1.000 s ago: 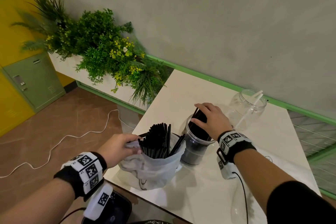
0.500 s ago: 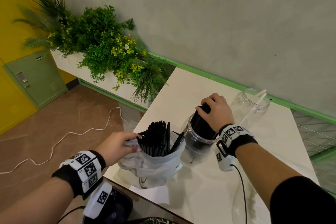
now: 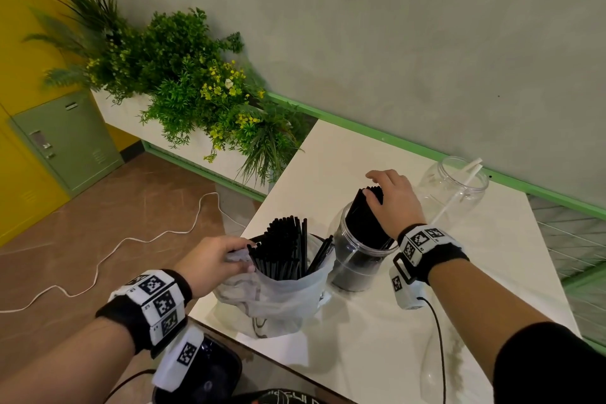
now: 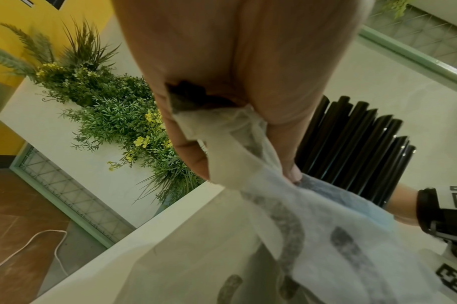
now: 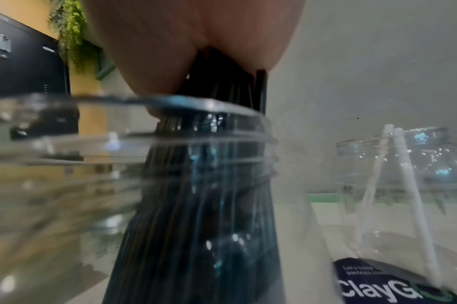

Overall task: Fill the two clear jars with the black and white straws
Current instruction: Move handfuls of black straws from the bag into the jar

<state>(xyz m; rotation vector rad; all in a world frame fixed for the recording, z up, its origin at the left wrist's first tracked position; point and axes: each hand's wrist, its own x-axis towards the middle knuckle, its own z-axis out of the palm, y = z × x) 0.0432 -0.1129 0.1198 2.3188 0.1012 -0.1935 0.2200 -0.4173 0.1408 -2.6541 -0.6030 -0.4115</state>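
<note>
Looking maybe halfway — right hand [image 3: 395,203] grasps a black straw bundle [image 3: 365,220] standing in jar 1 [image 3: 357,269], left hand [image 3: 213,261] pinches the bag [image 3: 282,295] still holding plenty, and jar 2 [image 3: 454,188] has just 2 white straws [image 3: 459,193].

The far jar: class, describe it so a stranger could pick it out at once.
Start at the white table beside the grey wall. The far jar stands nearest that wall, beyond the right hand. Unlike its neighbour, crammed with black straws, it holds only white straws.
</note>
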